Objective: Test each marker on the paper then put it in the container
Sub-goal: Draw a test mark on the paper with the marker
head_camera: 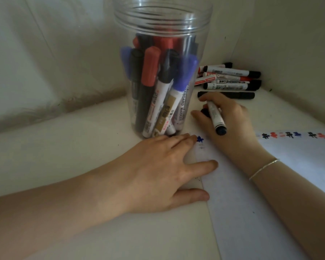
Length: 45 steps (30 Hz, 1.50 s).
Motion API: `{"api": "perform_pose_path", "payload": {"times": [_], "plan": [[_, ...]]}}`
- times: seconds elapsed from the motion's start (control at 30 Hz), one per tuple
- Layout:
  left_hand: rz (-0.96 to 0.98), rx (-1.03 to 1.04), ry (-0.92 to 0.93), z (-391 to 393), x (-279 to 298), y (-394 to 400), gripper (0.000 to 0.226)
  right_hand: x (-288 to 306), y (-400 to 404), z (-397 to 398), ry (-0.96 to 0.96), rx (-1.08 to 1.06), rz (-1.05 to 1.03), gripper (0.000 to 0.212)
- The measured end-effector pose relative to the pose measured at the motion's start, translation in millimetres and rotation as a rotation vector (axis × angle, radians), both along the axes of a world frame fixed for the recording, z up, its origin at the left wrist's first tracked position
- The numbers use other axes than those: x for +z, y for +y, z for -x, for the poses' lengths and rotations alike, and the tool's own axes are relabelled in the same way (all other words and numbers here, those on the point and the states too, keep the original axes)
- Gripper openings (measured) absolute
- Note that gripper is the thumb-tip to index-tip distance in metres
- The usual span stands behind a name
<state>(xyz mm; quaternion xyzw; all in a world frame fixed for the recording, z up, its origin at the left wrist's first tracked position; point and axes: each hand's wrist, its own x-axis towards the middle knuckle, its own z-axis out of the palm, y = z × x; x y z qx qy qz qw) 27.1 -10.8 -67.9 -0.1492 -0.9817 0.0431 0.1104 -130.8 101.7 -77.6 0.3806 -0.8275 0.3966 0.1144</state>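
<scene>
Just beyond our flat left hand (pixel 158 166), pressing the paper (pixel 251 212), stands the container (pixel 161 81); our nearer right hand (pixel 227 121) grips the marker (pixel 216 117), tip toward us.

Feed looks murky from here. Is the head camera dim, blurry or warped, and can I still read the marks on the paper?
Head view: dim, flat light with soft shadows and no harsh glare; the wide lens bows the jar and walls; the whole frame is slightly soft. The blue mark by the left hand and the row of marks on the paper show their colours, but not fine detail.
</scene>
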Motion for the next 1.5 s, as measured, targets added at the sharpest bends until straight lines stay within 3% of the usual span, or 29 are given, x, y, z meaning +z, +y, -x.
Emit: {"api": "perform_pose_path", "payload": {"times": [0.1,0.2,0.3,0.43,0.6,0.67,0.8,0.9,1.1,1.27,1.4,1.5], "plan": [[-0.027,0.016,-0.020,-2,2,1,0.055,1,2,-2,-0.016,0.009,-0.006,0.027],[-0.072,0.029,-0.027,-3,2,2,0.054,10,8,-3,-0.110,0.027,0.121,0.027],[-0.133,0.044,-0.026,-4,0,1,0.051,25,10,-6,-0.283,0.037,0.234,0.025],[-0.189,0.045,0.007,-5,1,2,0.051,41,13,-23,-0.672,0.077,0.463,0.026],[-0.201,0.047,0.127,-4,8,6,0.052,41,22,-40,-0.812,0.085,0.603,0.027],[-0.361,0.083,0.131,-5,13,9,0.048,44,23,-43,-0.817,0.122,0.657,0.027],[-0.969,0.245,-0.044,-4,22,15,0.045,46,20,-53,-0.764,0.162,0.696,0.031],[-1.383,0.239,-0.157,0,26,19,0.044,46,18,-66,-0.624,0.150,0.662,0.033],[-1.779,0.238,-0.144,2,31,20,0.027,44,17,-86,-0.461,0.268,0.615,0.037],[-1.693,0.224,-0.153,0,33,18,0.004,57,22,-81,-0.468,0.255,0.649,0.015],[-1.501,0.179,-0.153,-4,39,15,0.006,71,31,-62,-0.581,0.300,0.802,0.027],[-1.393,0.171,-0.179,-7,42,16,0.009,78,32,-65,-0.608,0.361,0.819,0.024]]}}
